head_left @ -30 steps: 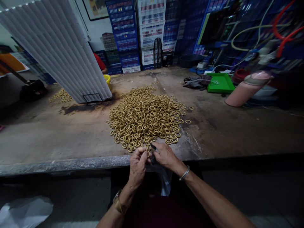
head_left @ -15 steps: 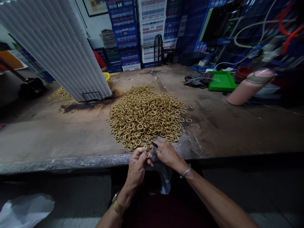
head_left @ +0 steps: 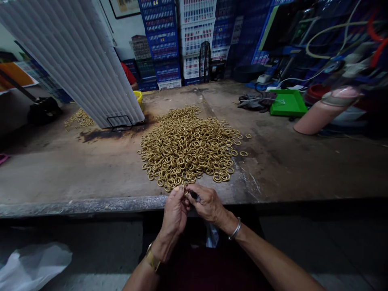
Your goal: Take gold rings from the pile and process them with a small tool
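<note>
A heap of gold-coloured rings (head_left: 188, 145) lies on the worktable in front of me. At the table's front edge my left hand (head_left: 175, 214) is closed, pinching a gold-coloured ring (head_left: 186, 192) that is mostly covered by fingers. Right beside it, my right hand (head_left: 212, 205) is closed round a small dark tool (head_left: 194, 196) with a black end; its kind I cannot make out. The fingers of both hands meet at the ring, just below the heap's near side.
On the worktable (head_left: 91, 173) a ribbed white panel (head_left: 75, 60) stands in a wire holder. A green tray (head_left: 287, 103), a pink cylinder (head_left: 318, 113) and a dark cloth (head_left: 256, 102) lie to the right. Stacked crates (head_left: 163, 44) rise behind. A person's red sleeve (head_left: 129, 74) shows behind the panel.
My right hand has moved left, bringing the dark tool against the ring in my left hand. The view has shifted slightly. The heap looks the same.
</note>
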Available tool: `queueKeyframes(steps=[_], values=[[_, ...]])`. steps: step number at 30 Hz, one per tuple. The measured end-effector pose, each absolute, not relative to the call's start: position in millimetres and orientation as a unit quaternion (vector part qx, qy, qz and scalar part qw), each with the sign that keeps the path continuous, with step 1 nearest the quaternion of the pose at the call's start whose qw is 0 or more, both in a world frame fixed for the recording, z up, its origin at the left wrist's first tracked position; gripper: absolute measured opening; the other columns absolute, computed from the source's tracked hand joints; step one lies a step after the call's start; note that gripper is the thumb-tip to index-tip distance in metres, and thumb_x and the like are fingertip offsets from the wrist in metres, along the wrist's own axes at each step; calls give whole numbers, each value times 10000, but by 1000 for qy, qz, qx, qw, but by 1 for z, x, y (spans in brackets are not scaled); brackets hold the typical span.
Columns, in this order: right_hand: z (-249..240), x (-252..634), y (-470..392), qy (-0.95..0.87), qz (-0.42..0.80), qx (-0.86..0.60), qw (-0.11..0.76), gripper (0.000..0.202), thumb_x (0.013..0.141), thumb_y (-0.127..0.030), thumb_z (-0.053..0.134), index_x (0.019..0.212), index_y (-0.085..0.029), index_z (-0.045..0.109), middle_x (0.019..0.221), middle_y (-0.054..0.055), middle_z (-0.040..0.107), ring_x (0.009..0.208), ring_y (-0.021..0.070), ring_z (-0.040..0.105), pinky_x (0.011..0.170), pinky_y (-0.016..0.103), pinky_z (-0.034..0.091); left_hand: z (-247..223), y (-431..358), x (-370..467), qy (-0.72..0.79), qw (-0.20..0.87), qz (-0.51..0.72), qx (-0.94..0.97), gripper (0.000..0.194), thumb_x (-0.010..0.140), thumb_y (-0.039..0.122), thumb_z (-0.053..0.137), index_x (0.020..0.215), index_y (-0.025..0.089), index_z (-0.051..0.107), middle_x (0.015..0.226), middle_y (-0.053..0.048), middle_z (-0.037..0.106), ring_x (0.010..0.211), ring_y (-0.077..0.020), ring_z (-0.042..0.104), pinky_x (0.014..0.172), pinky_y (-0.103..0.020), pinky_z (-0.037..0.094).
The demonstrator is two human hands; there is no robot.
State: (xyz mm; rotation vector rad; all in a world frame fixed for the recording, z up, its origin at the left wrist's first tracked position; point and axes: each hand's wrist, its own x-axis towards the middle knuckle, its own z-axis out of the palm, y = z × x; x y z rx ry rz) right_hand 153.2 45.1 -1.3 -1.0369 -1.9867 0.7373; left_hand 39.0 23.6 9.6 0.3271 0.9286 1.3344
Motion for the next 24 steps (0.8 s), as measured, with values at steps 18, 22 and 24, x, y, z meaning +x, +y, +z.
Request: queueKeyframes(steps=[18, 22, 24], values=[[14, 167, 48, -692, 484, -378, 380, 201, 820, -325, 476, 749, -166, 577, 653, -6, 576, 621, 104, 529, 603, 215, 427, 10, 30, 31, 392, 780, 486, 42, 40, 657, 134, 602, 686, 117, 581, 576, 3, 588, 493, -89, 545, 410, -174, 397], [12, 167, 48, -693, 486, -375, 377, 199, 804, -327, 502, 759, -157, 594, 685, 3, 590, 649, 111, 534, 612, 218, 428, 7, 27, 33, 385, 774, 493, 97, 122, 632, 144, 633, 748, 138, 594, 599, 27, 566, 498, -73, 520, 408, -156, 375], [11, 167, 48, -689, 488, -381, 377, 206, 805, -337, 504, 779, -155, 597, 693, 8, 597, 656, 116, 542, 620, 224, 431, 7, 26, 33, 376, 780, 489, 108, 134, 658, 186, 626, 783, 143, 601, 623, 15, 576, 519, -85, 529, 412, -165, 382]])
